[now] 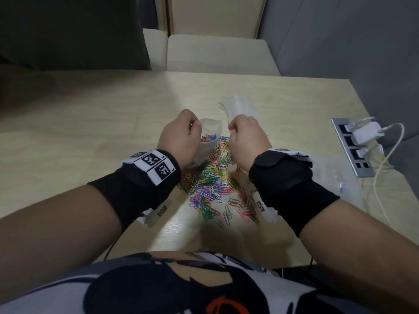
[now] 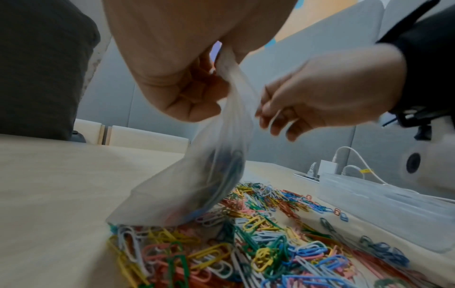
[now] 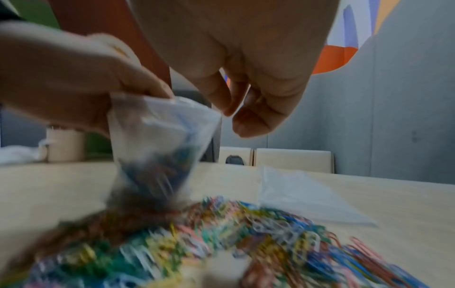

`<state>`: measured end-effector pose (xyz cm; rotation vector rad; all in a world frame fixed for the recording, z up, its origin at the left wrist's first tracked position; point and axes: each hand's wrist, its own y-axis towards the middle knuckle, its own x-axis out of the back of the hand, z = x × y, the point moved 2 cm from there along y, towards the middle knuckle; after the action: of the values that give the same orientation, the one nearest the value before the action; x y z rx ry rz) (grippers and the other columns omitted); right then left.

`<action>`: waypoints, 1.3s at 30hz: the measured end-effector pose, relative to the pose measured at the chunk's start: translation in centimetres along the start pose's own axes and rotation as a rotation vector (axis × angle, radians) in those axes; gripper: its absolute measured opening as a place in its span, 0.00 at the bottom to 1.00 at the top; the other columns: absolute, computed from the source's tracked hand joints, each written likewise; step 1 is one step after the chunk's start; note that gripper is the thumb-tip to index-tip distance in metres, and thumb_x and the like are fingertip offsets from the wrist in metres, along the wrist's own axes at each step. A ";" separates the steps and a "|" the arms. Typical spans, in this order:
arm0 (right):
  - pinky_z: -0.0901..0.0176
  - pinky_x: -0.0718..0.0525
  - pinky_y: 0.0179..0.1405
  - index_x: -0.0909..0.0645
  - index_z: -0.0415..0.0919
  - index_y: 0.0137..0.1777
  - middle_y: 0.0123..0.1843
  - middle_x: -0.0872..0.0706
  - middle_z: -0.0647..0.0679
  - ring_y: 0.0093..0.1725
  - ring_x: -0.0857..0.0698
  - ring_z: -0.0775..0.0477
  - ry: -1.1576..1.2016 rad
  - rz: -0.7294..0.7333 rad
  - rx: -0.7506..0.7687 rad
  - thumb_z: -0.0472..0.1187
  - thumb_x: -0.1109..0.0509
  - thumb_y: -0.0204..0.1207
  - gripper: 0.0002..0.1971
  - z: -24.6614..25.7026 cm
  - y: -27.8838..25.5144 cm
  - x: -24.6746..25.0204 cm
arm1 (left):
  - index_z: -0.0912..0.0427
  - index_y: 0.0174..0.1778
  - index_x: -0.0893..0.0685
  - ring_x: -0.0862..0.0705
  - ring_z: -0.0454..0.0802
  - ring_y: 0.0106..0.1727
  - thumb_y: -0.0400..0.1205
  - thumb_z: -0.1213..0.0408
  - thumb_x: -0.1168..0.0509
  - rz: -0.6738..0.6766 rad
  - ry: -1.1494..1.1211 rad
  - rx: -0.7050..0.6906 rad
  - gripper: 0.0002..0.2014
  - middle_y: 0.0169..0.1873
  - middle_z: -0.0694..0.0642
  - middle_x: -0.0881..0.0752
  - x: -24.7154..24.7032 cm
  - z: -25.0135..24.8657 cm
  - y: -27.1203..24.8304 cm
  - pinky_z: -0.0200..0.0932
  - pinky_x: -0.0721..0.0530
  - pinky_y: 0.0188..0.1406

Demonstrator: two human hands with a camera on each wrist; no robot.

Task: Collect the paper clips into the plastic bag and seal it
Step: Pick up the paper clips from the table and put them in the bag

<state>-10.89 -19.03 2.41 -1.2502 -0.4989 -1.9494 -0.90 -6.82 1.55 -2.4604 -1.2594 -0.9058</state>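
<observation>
A heap of coloured paper clips (image 1: 215, 184) (image 2: 246, 243) (image 3: 197, 243) lies on the pale wooden table (image 1: 90, 132), between my wrists. My left hand (image 1: 190, 130) (image 2: 177, 83) (image 3: 74, 78) pinches the top edge of a small clear plastic bag (image 1: 210, 126) (image 2: 216, 165) (image 3: 157, 136). The bag hangs with its mouth open and its bottom resting on the heap, and some clips are inside. My right hand (image 1: 235, 130) (image 2: 320, 93) (image 3: 246, 87) hovers beside the bag's rim with curled fingers. I see nothing between those fingers.
A second flat plastic bag (image 1: 238, 107) (image 3: 302, 198) lies on the table behind my right hand. A clear plastic box (image 1: 335, 175) (image 2: 381, 200) stands to the right. Beyond it is a power strip (image 1: 350, 146) with white chargers (image 1: 365, 132) and cables. A chair (image 1: 217, 53) stands at the far edge.
</observation>
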 end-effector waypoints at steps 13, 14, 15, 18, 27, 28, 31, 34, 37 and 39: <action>0.41 0.24 0.66 0.33 0.46 0.74 0.75 0.35 0.41 0.70 0.33 0.31 -0.467 0.470 0.214 0.51 0.35 0.80 0.24 -0.8 -2.3 -7.3 | 0.59 0.47 0.24 0.24 0.52 0.38 0.84 0.59 0.45 -0.116 -0.020 -0.080 0.08 0.36 0.53 0.22 0.8 1.2 0.9 0.44 0.29 0.38; 0.42 0.23 0.62 0.32 0.44 0.72 0.71 0.33 0.40 0.68 0.32 0.33 -0.470 0.443 0.222 0.44 0.38 0.82 0.19 -0.7 -2.4 -7.1 | 0.60 0.47 0.24 0.24 0.52 0.39 0.84 0.60 0.45 -0.114 -0.023 -0.078 0.08 0.36 0.53 0.22 0.7 1.2 0.9 0.45 0.28 0.39; 0.44 0.23 0.60 0.31 0.42 0.70 0.69 0.32 0.40 0.66 0.31 0.34 -0.475 0.430 0.223 0.38 0.39 0.81 0.18 -0.7 -2.6 -7.0 | 0.60 0.47 0.24 0.24 0.53 0.39 0.84 0.60 0.45 -0.112 -0.026 -0.074 0.08 0.36 0.54 0.21 0.7 1.1 0.8 0.45 0.27 0.39; 0.48 0.26 0.49 0.29 0.39 0.68 0.66 0.31 0.39 0.64 0.28 0.33 -0.483 0.439 0.222 0.30 0.42 0.79 0.18 -0.8 -2.8 -6.3 | 0.59 0.46 0.24 0.24 0.53 0.38 0.84 0.60 0.45 -0.096 -0.034 -0.059 0.08 0.35 0.53 0.22 0.3 1.1 0.6 0.45 0.28 0.39; 0.59 0.28 0.45 0.19 0.41 0.56 0.56 0.19 0.41 0.54 0.18 0.39 -0.148 0.200 0.110 0.35 0.33 0.77 0.09 -1.4 -1.4 -2.4 | 0.57 0.45 0.25 0.24 0.54 0.38 0.84 0.58 0.44 -0.024 -0.030 -0.030 0.07 0.34 0.53 0.21 -0.2 0.6 0.0 0.44 0.30 0.38; 0.60 0.28 0.45 0.18 0.43 0.56 0.56 0.18 0.42 0.54 0.18 0.40 -0.068 0.138 0.074 0.38 0.32 0.77 0.09 -1.3 -1.3 -1.7 | 0.57 0.45 0.24 0.23 0.53 0.38 0.83 0.57 0.43 -0.021 -0.035 -0.018 0.08 0.33 0.53 0.21 -0.2 0.6 0.0 0.44 0.30 0.38; 0.64 0.29 0.48 0.17 0.47 0.56 0.56 0.16 0.47 0.52 0.18 0.47 0.164 -0.035 0.028 0.42 0.29 0.75 0.10 -0.7 -1.0 0.2 | 0.56 0.46 0.24 0.22 0.54 0.39 0.83 0.57 0.43 -0.018 -0.038 0.019 0.07 0.36 0.56 0.18 -0.3 0.6 -0.2 0.43 0.30 0.38; 0.67 0.29 0.49 0.17 0.46 0.57 0.55 0.17 0.49 0.49 0.22 0.53 0.220 -0.122 0.129 0.42 0.28 0.76 0.10 0.9 -1.2 1.6 | 0.55 0.45 0.26 0.22 0.53 0.38 0.83 0.57 0.43 -0.004 -0.039 0.046 0.06 0.34 0.54 0.19 -0.5 0.5 -0.3 0.42 0.31 0.37; 0.63 0.26 0.52 0.18 0.44 0.58 0.55 0.18 0.45 0.52 0.19 0.47 0.142 -0.068 0.291 0.39 0.29 0.76 0.11 2.7 -1.5 1.8 | 0.55 0.45 0.27 0.24 0.49 0.34 0.83 0.59 0.45 0.013 -0.059 0.042 0.05 0.30 0.49 0.22 -0.6 0.3 -0.3 0.43 0.33 0.33; 0.58 0.25 0.52 0.21 0.41 0.61 0.57 0.18 0.42 0.55 0.18 0.41 -0.002 0.042 0.330 0.38 0.31 0.77 0.13 3.3 -1.4 1.2 | 0.56 0.45 0.27 0.25 0.46 0.32 0.84 0.60 0.45 0.021 -0.078 0.036 0.05 0.29 0.47 0.23 -0.6 0.2 -0.4 0.44 0.33 0.31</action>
<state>-10.25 -16.40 5.09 -1.0424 -0.7552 -1.7450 -1.37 -6.90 1.06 -2.4983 -1.2611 -0.7822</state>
